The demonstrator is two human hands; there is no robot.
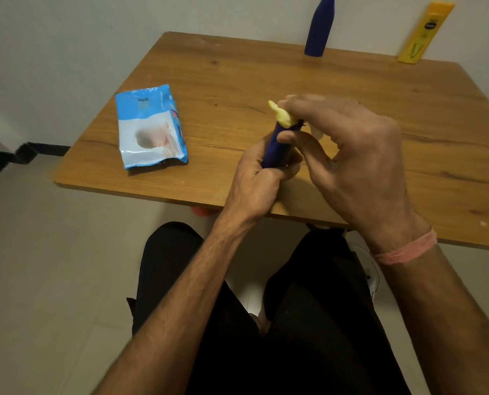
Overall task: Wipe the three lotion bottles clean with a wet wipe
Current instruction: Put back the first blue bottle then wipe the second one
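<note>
My left hand (259, 178) grips the lower body of a dark blue lotion bottle (276, 146) with a pale yellow pump top (281, 114), held tilted above the wooden table (209, 109). My right hand (351, 155) is closed around the bottle's neck, with a bit of white wet wipe (317, 132) showing under its fingers. A second dark blue bottle (318, 29) stands upright at the table's far edge by the wall. A yellow lotion bottle (424, 34) stands to its right, also against the wall.
A blue and white wet wipe pack (150, 126) lies flat on the table's left part. My legs in black trousers are below the near table edge. A wall runs close behind the table.
</note>
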